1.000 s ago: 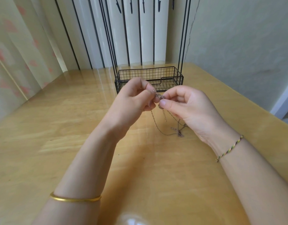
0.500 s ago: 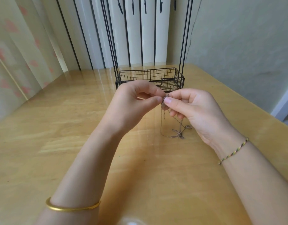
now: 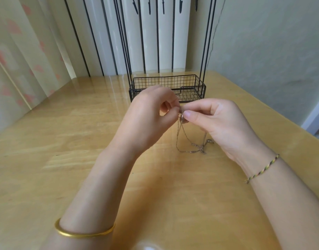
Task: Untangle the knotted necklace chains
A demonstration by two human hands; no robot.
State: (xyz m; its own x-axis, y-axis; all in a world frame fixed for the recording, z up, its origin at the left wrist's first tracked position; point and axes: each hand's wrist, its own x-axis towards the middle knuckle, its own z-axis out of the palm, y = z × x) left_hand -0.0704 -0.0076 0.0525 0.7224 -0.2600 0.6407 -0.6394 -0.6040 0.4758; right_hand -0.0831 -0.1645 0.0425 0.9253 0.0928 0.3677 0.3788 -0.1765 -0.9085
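The left hand (image 3: 148, 121) pinches the top of the knotted necklace chains (image 3: 200, 149) between thumb and forefinger. The loops hang onto the wooden table (image 3: 65, 159), in front of a black wire basket (image 3: 168, 83). The right hand (image 3: 222, 123) pinches the same spot, its other fingers curled.

The wire basket (image 3: 188, 83) stands at the far edge of the bench (image 3: 65, 159). Before it, the left hand (image 3: 146, 121) and right hand (image 3: 223, 123) meet, with the chains (image 3: 189, 147) trailing onto the bench.
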